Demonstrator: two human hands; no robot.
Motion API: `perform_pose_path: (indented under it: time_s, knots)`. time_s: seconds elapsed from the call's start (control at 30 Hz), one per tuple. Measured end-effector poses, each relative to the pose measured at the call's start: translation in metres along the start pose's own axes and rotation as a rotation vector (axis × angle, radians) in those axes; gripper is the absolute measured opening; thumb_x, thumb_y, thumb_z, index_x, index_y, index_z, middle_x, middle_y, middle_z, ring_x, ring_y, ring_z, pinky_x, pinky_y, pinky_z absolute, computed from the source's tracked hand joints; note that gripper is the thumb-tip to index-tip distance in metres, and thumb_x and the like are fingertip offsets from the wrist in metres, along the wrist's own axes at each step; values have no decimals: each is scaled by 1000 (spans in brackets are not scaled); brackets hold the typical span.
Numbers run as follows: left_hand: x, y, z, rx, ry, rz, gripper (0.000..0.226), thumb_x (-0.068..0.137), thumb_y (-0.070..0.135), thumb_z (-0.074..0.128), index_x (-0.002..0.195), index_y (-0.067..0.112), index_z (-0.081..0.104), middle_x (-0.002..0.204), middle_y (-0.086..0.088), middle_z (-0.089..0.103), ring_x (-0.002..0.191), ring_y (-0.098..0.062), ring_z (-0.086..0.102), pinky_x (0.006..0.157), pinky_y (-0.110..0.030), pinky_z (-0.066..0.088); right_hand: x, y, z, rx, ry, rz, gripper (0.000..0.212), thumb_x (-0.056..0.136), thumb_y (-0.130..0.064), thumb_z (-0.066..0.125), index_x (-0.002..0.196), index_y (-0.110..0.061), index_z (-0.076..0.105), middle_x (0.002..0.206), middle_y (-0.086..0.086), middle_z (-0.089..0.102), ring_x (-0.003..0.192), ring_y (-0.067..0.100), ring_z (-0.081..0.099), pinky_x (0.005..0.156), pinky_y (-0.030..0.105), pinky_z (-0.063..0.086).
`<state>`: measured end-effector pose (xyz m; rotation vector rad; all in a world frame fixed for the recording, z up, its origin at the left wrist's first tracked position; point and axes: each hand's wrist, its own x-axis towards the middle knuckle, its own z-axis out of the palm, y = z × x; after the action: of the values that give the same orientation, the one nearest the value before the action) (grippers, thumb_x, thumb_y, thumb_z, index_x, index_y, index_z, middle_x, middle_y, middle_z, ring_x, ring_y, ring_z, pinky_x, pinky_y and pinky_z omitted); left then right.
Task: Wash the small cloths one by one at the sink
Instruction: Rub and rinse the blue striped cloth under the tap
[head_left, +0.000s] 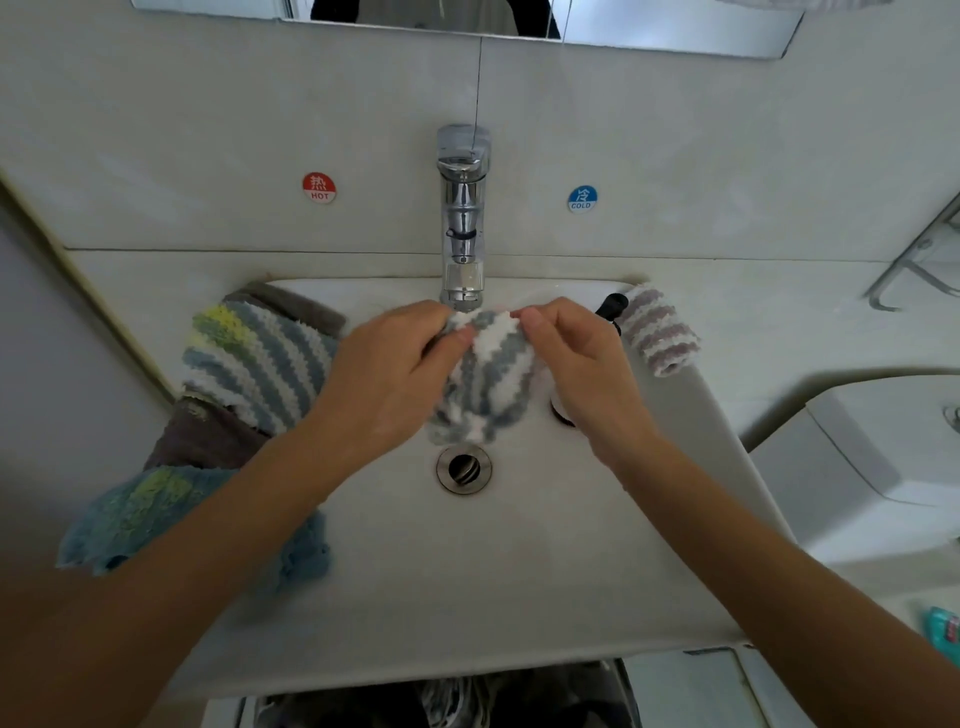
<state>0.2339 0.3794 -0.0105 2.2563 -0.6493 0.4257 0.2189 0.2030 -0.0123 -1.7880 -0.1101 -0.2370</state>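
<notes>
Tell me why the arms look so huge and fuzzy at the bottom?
In the head view, the wide lens stretches whatever lies near the edges, so both forearms balloon and blur; the left hand, right hand and striped cloth in the middle look sharper, and the tap glints with glare.

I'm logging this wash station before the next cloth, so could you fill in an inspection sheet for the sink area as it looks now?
Surface: white ceramic basin, open round metal drain.
Job's things: grey-and-white striped fluffy cloth held under the chrome faucet; water flow cannot be told.
Clutter: pile of striped blue, yellow and brown cloths on the left rim; mauve-and-white striped cloth on the right rim.
Grip: left hand and right hand both pinch the held cloth.
Cables: a thin dark line hangs above the faucet.
Surroundings: red HOT sticker, blue COLD sticker, tiled wall.
</notes>
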Motion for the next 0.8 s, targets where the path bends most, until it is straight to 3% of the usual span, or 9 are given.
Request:
perform_pose_path:
  time_s: [0.17, 0.23, 0.3, 0.37, 0.43, 0.47, 0.67, 0.8]
  knots:
    - [8, 15, -9, -87, 50, -16, 35, 93, 37, 41, 67, 14, 43, 58, 4, 45, 55, -14, 42, 54, -33, 34, -5, -21, -1, 25, -145, -59, 13, 92, -20, 66, 99, -12, 57, 80, -5, 68, 76, 7, 65, 73, 19, 51]
    - [13, 18, -15, -55, 47, -2, 37, 93, 41, 41, 66, 15, 44, 57, 2, 47, 55, -15, 44, 55, -33, 35, -3, -23, -2, -40, -197, -47, 14, 89, -16, 70, 99, -11, 62, 84, 3, 72, 81, 22, 70, 77, 33, 58]
    - [17, 20, -22, 27, 58, 31, 39, 93, 42, 42, 64, 16, 42, 56, 3, 46, 54, -14, 44, 54, -33, 34, 1, -24, -4, -121, -206, -76, 15, 90, -16, 69, 88, -2, 64, 85, 19, 68, 79, 37, 66, 73, 47, 54]
    - [20, 18, -30, 122, 78, 88, 40, 93, 43, 42, 61, 20, 37, 54, 6, 41, 53, -9, 40, 51, -29, 30, 4, -25, -9, -145, -173, -86, 22, 92, -15, 67, 77, -1, 60, 73, 12, 60, 65, 26, 55, 63, 37, 46]
    - [22, 15, -39, 185, 59, 127, 43, 94, 48, 42, 60, 24, 34, 52, 8, 39, 51, -7, 39, 50, -26, 28, 5, -31, -15, -152, -121, -106, 26, 94, -14, 64, 69, -15, 58, 64, -8, 52, 60, 9, 46, 60, 24, 37]
    - [23, 15, -43, 201, 29, 128, 46, 94, 52, 44, 59, 25, 33, 51, 7, 39, 49, -7, 38, 49, -26, 27, 7, -34, -20, -166, -97, -116, 26, 94, -14, 63, 69, -18, 59, 63, -9, 52, 60, 8, 46, 59, 24, 37]
    - [28, 19, -72, 192, -242, 18, 37, 74, 60, 56, 61, 27, 46, 56, 6, 48, 51, -12, 45, 51, -27, 30, 19, -51, -39, -295, -66, -165, 21, 90, -16, 69, 71, -12, 63, 66, 19, 56, 58, 18, 46, 55, 26, 33]
    - [34, 12, -88, 198, -426, -108, 23, 78, 40, 74, 87, 30, 56, 82, 9, 60, 72, -10, 56, 61, -28, 41, 23, -65, -50, -288, -64, -199, 19, 91, -12, 67, 79, 2, 64, 80, 33, 58, 63, 24, 48, 59, 28, 34]
